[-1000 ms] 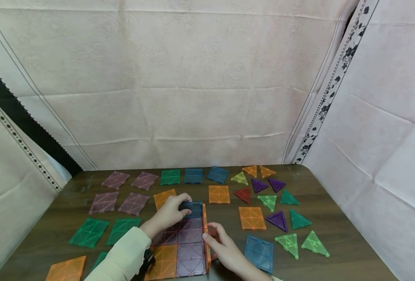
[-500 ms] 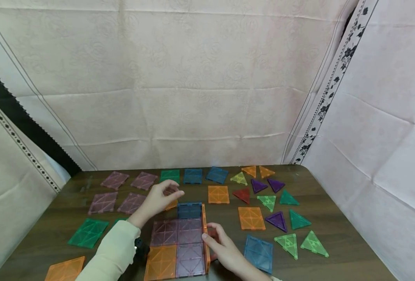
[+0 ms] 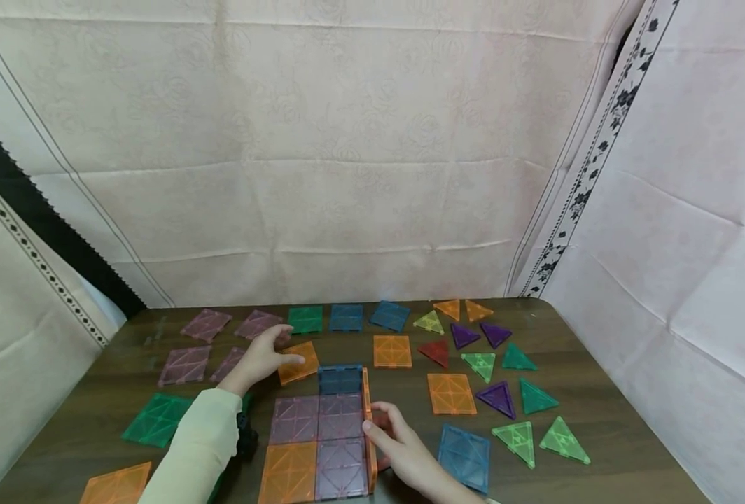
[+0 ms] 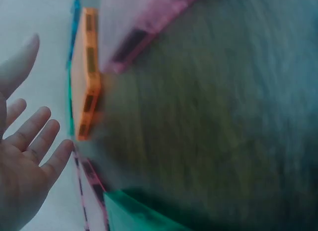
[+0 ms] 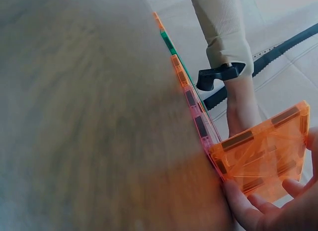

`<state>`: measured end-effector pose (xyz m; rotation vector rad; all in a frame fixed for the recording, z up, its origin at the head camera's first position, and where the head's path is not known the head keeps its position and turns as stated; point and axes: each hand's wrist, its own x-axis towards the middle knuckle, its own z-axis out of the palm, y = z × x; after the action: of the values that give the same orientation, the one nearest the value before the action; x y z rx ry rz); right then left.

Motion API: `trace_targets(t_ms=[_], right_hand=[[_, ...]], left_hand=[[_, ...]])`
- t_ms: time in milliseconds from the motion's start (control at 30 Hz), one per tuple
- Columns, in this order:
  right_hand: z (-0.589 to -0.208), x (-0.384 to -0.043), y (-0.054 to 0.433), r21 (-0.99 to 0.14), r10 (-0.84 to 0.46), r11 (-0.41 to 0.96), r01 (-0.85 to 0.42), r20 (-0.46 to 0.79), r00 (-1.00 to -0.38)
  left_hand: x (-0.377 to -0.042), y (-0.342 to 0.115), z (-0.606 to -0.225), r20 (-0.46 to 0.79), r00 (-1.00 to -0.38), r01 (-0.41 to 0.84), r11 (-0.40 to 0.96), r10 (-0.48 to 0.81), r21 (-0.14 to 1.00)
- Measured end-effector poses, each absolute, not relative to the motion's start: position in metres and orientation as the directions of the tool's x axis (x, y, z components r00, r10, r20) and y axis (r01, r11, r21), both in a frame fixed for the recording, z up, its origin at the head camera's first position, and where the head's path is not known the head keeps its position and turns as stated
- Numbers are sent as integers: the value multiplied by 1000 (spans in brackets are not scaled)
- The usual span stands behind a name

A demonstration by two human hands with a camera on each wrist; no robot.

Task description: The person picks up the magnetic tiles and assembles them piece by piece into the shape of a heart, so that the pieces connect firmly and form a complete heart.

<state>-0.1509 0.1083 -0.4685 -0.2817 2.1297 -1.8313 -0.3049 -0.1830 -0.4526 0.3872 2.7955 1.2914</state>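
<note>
At the right edge of the flat purple-and-orange plastic-tile base [image 3: 293,420], the right hand [image 3: 396,439] grips the upright orange translucent plastic wall [image 5: 266,149], apparently steadying it, while farther left the relaxed, empty left hand [image 3: 260,360] hovers by a flat orange plastic square [image 3: 303,371], whose pickup would call for an edge pinch.

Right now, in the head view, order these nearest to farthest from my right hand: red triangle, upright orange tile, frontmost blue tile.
1. Upright orange tile, touching your right hand.
2. Frontmost blue tile, just to its right.
3. Red triangle, ahead and rightward.
</note>
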Motion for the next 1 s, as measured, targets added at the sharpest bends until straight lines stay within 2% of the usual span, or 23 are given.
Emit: trace_targets(t_ms=[200,433,600,1000], right_hand=[[-469,-150,107,-985,-350,157,65,-117,-929],[-467,-149,107,-986,-345,162,49,-103,-933],[-467,-148,107,-986,-344,162,44,-98,-934],[-467,-150,108,-985,-344,169,42,-99,-934]], left_hand=[[-310,-188,-462,23,-964,197,656,264,729],[-313,-187,-462,-4,-942,247,701,336,669],[-314,-184,-462,-15,-942,242,712,334,659],[-306,-172,-459,72,-938,304,700,340,646]])
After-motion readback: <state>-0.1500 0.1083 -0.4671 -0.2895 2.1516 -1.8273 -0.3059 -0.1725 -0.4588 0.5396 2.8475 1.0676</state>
